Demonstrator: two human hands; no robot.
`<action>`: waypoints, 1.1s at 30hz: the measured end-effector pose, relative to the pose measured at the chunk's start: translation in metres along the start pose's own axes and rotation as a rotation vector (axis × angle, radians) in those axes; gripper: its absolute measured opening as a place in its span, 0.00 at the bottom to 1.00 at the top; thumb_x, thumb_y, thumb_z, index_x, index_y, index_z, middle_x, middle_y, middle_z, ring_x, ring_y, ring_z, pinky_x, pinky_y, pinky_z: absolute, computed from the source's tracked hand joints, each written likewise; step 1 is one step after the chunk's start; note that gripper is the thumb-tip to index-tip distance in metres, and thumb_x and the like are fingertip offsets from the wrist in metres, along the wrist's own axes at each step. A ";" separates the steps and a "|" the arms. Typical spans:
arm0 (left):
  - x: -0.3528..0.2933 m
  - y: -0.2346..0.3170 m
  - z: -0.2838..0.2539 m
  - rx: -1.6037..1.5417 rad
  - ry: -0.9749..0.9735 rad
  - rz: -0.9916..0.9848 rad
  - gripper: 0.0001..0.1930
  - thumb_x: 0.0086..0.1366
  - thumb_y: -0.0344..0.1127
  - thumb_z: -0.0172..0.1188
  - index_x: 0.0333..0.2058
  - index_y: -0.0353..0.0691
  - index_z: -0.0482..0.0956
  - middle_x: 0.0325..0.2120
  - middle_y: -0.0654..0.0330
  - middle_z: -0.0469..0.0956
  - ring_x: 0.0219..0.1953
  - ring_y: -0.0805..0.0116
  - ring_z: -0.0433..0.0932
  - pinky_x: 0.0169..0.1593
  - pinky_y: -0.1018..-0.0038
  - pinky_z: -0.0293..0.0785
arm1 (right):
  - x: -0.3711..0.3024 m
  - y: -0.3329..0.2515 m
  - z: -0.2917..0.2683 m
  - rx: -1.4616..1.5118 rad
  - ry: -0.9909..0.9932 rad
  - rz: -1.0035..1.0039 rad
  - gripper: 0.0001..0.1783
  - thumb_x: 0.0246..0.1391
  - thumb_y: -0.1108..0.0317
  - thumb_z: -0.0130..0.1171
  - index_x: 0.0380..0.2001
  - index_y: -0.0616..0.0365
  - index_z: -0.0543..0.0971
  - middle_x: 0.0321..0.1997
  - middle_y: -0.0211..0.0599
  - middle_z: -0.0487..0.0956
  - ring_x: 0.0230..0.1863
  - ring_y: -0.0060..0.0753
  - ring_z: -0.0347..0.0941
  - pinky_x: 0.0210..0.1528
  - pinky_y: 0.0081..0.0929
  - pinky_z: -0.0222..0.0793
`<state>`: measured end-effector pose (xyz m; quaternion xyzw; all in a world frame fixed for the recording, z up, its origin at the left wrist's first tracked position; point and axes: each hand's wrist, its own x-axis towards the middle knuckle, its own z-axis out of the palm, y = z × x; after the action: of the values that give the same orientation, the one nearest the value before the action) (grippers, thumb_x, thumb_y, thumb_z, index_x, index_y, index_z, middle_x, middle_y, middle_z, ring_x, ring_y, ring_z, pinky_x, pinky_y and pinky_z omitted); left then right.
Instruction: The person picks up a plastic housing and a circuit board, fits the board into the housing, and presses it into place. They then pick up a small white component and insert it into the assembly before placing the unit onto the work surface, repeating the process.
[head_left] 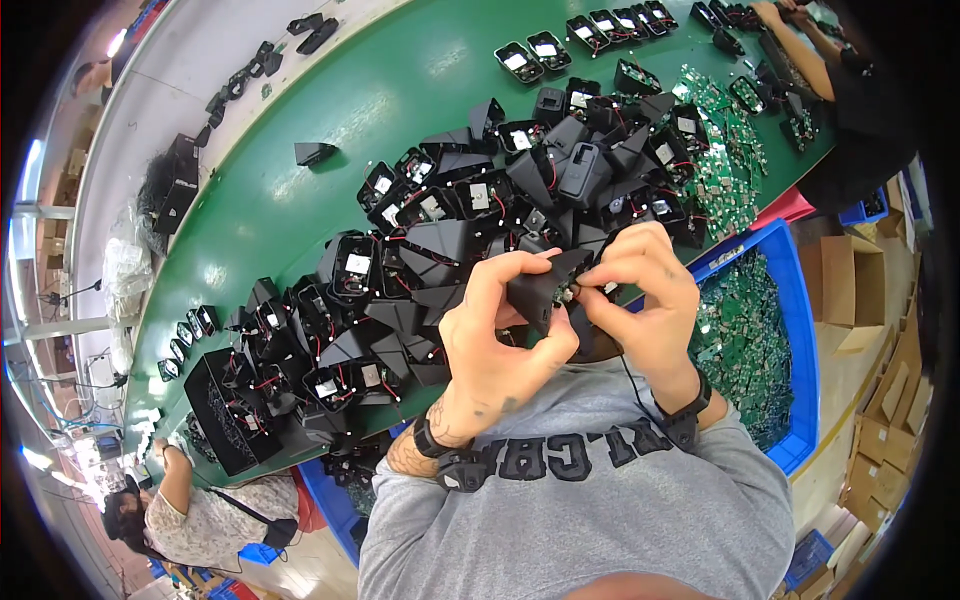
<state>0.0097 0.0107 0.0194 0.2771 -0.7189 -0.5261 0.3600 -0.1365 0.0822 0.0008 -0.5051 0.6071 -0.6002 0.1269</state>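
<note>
While the left hand [495, 345] clamps the black, angular plastic housing [533, 288] between curled fingers and thumb, held up before the chest near the green-topped desk [265, 200], the right hand [650, 305] has thumb and forefinger nearly meeting at the small greenish electronic part [563, 295] in its open side; can't tell if they grip it. Brace housing, work gently, don't force it.
</note>
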 end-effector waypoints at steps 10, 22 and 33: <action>0.000 0.001 -0.003 -0.121 -0.002 -0.085 0.19 0.52 0.20 0.58 0.44 0.34 0.67 0.43 0.51 0.77 0.40 0.73 0.78 0.43 0.79 0.76 | 0.007 0.004 -0.007 -0.127 -0.113 -0.307 0.14 0.28 0.73 0.71 0.27 0.55 0.83 0.27 0.27 0.76 0.40 0.37 0.71 0.40 0.31 0.67; 0.021 0.021 -0.020 0.115 -0.498 -0.288 0.17 0.49 0.28 0.61 0.40 0.34 0.71 0.21 0.59 0.76 0.23 0.78 0.77 0.27 0.80 0.74 | 0.050 -0.009 -0.031 -0.349 -0.519 -0.542 0.22 0.23 0.56 0.70 0.21 0.53 0.70 0.24 0.28 0.70 0.31 0.35 0.71 0.33 0.31 0.62; 0.121 0.009 -0.080 0.379 -0.319 -0.157 0.18 0.56 0.29 0.58 0.46 0.29 0.72 0.29 0.56 0.79 0.26 0.71 0.80 0.29 0.76 0.76 | -0.021 0.033 -0.049 -0.259 -0.232 -0.148 0.09 0.39 0.71 0.69 0.20 0.57 0.76 0.14 0.30 0.69 0.17 0.28 0.66 0.20 0.23 0.59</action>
<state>0.0030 -0.1251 0.0707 0.3081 -0.8286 -0.4454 0.1416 -0.1799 0.1203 -0.0252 -0.6264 0.6217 -0.4624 0.0856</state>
